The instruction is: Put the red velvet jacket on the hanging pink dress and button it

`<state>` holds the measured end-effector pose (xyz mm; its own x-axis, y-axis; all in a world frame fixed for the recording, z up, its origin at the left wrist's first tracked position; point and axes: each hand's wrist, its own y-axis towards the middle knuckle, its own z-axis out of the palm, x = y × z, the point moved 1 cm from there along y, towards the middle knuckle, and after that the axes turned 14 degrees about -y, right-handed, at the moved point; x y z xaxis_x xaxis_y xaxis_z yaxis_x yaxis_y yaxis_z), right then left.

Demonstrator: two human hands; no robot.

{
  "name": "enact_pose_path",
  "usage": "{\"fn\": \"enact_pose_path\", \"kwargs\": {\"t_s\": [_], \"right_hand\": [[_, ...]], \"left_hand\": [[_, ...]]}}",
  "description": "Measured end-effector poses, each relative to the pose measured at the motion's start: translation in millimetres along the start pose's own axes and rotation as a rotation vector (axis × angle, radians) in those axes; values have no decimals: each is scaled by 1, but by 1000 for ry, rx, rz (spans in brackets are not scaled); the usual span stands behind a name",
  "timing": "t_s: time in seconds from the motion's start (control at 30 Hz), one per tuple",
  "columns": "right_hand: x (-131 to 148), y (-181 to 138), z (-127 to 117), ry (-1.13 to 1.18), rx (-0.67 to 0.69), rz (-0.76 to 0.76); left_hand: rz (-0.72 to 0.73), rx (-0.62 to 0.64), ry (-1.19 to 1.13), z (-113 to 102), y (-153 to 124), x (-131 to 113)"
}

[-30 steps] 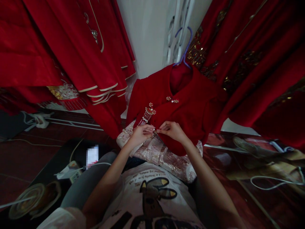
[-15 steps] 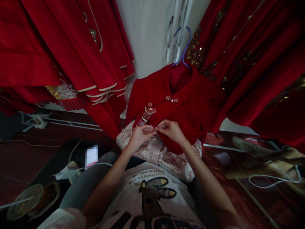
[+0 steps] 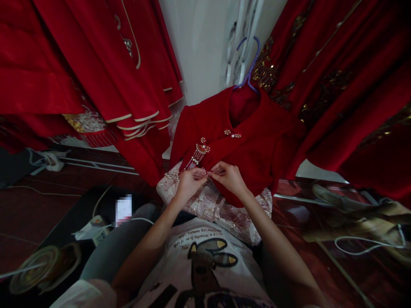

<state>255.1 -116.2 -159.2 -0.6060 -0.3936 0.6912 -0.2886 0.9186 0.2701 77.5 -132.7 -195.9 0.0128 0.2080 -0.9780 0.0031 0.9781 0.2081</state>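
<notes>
A red jacket (image 3: 257,141) hangs on a purple hanger (image 3: 248,64) in front of me. It has pearl clasps at the collar (image 3: 231,134) and a beaded tassel ornament (image 3: 199,155) on its front flap. My left hand (image 3: 189,184) and my right hand (image 3: 228,176) meet at the lower edge of the flap, fingertips pinched together on a small pearl fastening (image 3: 209,173). Both hands are closed on it. A pale embroidered skirt (image 3: 221,209) lies under the jacket, across my lap.
Red garments with cream trim (image 3: 96,72) hang on the left and red gold-embroidered ones (image 3: 337,77) on the right. On the dark floor lie a power strip (image 3: 96,231), a lidded drink cup (image 3: 35,269) and a white cable (image 3: 362,248).
Both hands stay pinched at the same spot on the jacket's flap, with only small finger shifts. Nothing else has moved.
</notes>
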Motion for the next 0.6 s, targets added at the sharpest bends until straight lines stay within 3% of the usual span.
{"fn": "enact_pose_path", "kwargs": {"t_s": [0.23,0.37,0.47,0.6], "right_hand": [[0,-1,1,-15,7,-16],[1,0,0,-54,27,-18],[4,0,-13,-83,54,-29],[17,-5,-46,-84,-39,-16]], "left_hand": [[21,28,54,-6,-1,-2],[149,78,134,-13,3,-8],[232,-29,180,-20,8,-16],[344,-183,211,-28,11,-30]]}}
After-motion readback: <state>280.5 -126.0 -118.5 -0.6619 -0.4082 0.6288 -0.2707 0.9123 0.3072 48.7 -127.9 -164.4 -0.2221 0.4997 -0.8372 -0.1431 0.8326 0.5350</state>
